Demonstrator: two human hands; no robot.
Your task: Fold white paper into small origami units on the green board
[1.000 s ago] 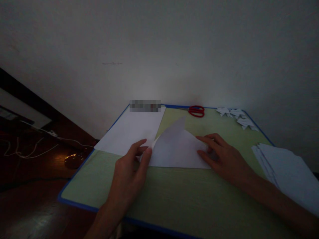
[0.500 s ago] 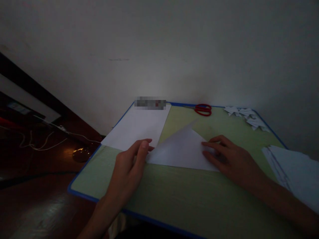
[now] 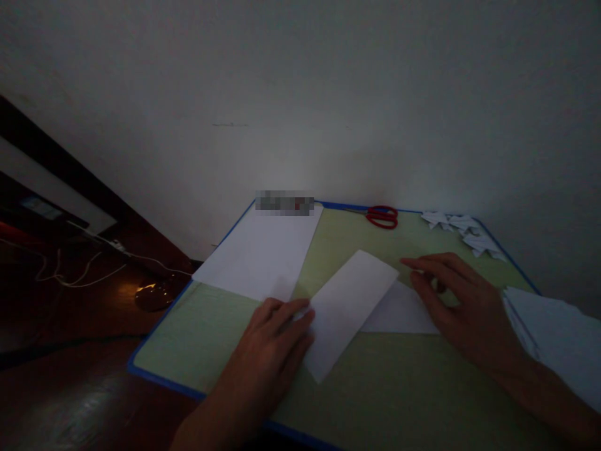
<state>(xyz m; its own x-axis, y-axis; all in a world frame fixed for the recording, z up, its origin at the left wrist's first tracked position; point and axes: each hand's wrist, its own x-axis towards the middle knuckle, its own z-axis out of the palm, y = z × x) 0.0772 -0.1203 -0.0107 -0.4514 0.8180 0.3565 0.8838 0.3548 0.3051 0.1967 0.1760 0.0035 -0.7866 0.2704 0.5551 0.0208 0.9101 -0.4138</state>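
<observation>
White sheet (image 3: 352, 307) newly flipped over slantwise, another fold apparently forming; left hand (image 3: 277, 344) at its edge, grip unclear; right hand's (image 3: 462, 300) grip apart.

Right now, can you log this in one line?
left hand: touching folded white paper sheet | right hand: near its right end | red-handled metal scissors: beyond the sheet

Red-handled scissors (image 3: 382, 217) lie beyond the right hand (image 3: 453, 300), slightly to its left. Folded white paper shapes (image 3: 479, 242): also beyond it, grouped. Loose paper stack (image 3: 558, 338): just right of same hand. White cables (image 3: 119, 246) and glossy round object (image 3: 153, 297): off the table (image 3: 169, 351), well left of the left hand (image 3: 277, 351).
</observation>
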